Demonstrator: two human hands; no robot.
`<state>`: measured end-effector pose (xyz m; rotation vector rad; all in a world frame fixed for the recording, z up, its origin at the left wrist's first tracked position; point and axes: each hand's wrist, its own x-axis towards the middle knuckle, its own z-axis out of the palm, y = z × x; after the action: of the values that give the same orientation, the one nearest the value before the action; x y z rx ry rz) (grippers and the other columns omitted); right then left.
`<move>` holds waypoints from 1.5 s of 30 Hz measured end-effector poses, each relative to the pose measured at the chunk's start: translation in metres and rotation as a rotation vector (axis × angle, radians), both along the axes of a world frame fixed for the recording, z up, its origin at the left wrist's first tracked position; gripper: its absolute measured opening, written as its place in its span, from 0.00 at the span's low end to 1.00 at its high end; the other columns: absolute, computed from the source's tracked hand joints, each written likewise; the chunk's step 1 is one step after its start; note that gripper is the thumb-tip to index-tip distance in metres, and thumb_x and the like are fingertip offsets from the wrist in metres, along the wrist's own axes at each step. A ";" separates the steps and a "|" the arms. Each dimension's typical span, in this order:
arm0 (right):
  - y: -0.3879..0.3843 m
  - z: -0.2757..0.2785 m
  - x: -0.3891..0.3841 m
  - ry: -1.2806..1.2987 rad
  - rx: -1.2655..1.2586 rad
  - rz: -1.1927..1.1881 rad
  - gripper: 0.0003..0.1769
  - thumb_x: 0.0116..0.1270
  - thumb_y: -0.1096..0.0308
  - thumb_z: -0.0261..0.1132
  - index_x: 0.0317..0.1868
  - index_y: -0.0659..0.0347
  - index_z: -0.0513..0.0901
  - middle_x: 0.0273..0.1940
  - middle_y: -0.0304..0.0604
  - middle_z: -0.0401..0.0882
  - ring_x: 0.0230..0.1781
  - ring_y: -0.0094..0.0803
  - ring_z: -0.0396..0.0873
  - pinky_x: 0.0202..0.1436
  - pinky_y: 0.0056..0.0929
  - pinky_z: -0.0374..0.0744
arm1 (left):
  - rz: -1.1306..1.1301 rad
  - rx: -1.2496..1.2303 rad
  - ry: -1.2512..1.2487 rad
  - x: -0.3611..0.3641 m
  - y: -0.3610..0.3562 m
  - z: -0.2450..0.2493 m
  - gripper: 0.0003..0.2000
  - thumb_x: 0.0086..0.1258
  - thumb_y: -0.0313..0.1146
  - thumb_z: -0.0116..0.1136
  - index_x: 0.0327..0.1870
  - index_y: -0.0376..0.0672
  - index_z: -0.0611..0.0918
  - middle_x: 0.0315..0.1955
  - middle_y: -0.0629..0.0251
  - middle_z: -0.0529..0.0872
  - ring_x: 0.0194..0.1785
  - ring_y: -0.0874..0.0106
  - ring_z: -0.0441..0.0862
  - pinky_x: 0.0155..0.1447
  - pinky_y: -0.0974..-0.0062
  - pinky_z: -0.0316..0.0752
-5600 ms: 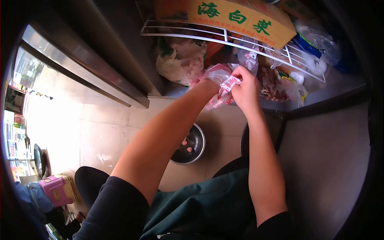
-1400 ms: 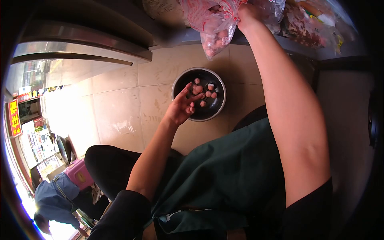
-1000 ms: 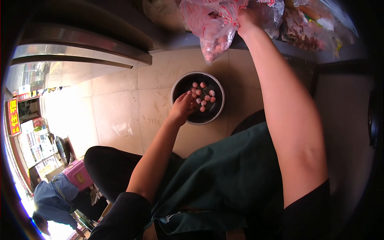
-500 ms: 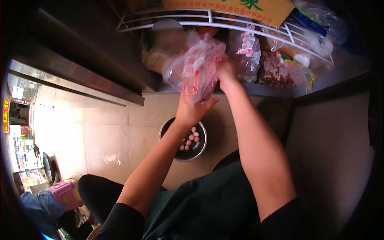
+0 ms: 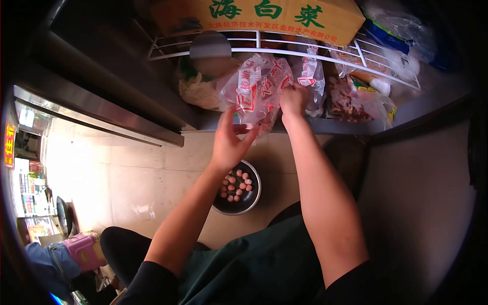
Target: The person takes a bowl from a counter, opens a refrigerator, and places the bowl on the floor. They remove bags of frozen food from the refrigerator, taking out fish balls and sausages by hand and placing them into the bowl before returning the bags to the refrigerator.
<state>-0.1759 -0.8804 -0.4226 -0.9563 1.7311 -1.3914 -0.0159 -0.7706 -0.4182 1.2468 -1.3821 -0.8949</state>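
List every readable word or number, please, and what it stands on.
"海白菜": on the cardboard box.
"大连经济技术开发区金胜水产有限公司": same box.
Red print on the held bag: too crumpled.
Red print on the bag beside it: too small.
Far-left sign: too blurred.

Tiled floor (image 5: 137, 183) below left hand (image 5: 229, 147), dark bowl (image 5: 249, 200) sitting directly on it, nearer the body. White wire shelf (image 5: 258, 40) beyond right hand (image 5: 294, 100) carries cardboard box (image 5: 269, 18), plastic packs (image 5: 404, 35).
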 end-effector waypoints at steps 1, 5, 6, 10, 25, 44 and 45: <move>0.000 0.002 0.001 -0.005 0.000 0.003 0.10 0.61 0.76 0.52 0.28 0.70 0.79 0.24 0.39 0.76 0.27 0.25 0.72 0.33 0.30 0.71 | 0.006 0.013 0.044 0.007 0.009 0.013 0.23 0.63 0.24 0.64 0.59 0.33 0.71 0.49 0.58 0.76 0.38 0.74 0.83 0.42 0.79 0.77; 0.010 0.013 0.011 -0.063 0.051 -0.027 0.07 0.59 0.77 0.51 0.31 0.66 0.77 0.25 0.39 0.75 0.28 0.26 0.73 0.31 0.29 0.71 | 0.097 -0.172 -0.105 0.024 0.003 0.032 0.17 0.67 0.18 0.54 0.57 0.34 0.74 0.44 0.61 0.76 0.40 0.75 0.81 0.43 0.80 0.76; 0.012 0.019 0.016 -0.240 0.075 -0.080 0.07 0.59 0.77 0.51 0.33 0.65 0.76 0.26 0.40 0.75 0.28 0.27 0.73 0.31 0.29 0.71 | 0.104 -0.178 -0.101 0.024 -0.001 0.044 0.17 0.67 0.18 0.54 0.57 0.34 0.74 0.44 0.61 0.76 0.40 0.75 0.81 0.43 0.80 0.76; 0.068 0.069 0.034 -0.693 0.095 0.025 0.11 0.68 0.72 0.47 0.46 0.57 0.75 0.34 0.41 0.77 0.32 0.27 0.76 0.34 0.32 0.73 | 0.114 -0.233 -0.076 0.030 -0.018 0.068 0.14 0.69 0.19 0.51 0.54 0.35 0.75 0.42 0.62 0.78 0.38 0.75 0.81 0.41 0.79 0.75; 0.080 0.098 -0.049 -0.456 -0.173 -0.343 0.08 0.62 0.76 0.61 0.42 0.57 0.77 0.38 0.34 0.76 0.32 0.22 0.72 0.36 0.22 0.70 | -0.222 -0.786 -1.279 -0.023 -0.070 -0.038 0.23 0.65 0.35 0.56 0.62 0.50 0.73 0.56 0.59 0.73 0.48 0.58 0.80 0.37 0.61 0.81; 0.066 0.105 0.023 -0.535 -0.366 -0.251 0.06 0.62 0.78 0.54 0.33 0.58 0.76 0.34 0.37 0.77 0.34 0.24 0.76 0.37 0.23 0.71 | 0.157 -0.684 -0.736 0.023 -0.055 0.083 0.05 0.65 0.20 0.51 0.40 0.34 0.78 0.35 0.52 0.81 0.36 0.57 0.83 0.40 0.63 0.78; 0.070 0.112 0.029 -0.570 -0.357 -0.240 0.06 0.63 0.78 0.53 0.32 0.58 0.76 0.35 0.36 0.78 0.34 0.23 0.75 0.34 0.22 0.71 | 0.156 -0.689 -0.734 0.023 -0.073 0.085 0.05 0.65 0.20 0.51 0.40 0.34 0.78 0.35 0.52 0.81 0.36 0.57 0.83 0.40 0.63 0.78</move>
<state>-0.1467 -0.8099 -0.3104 -0.4564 1.2138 -1.9464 0.0067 -0.8434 -0.3334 1.1338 -1.8983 0.2111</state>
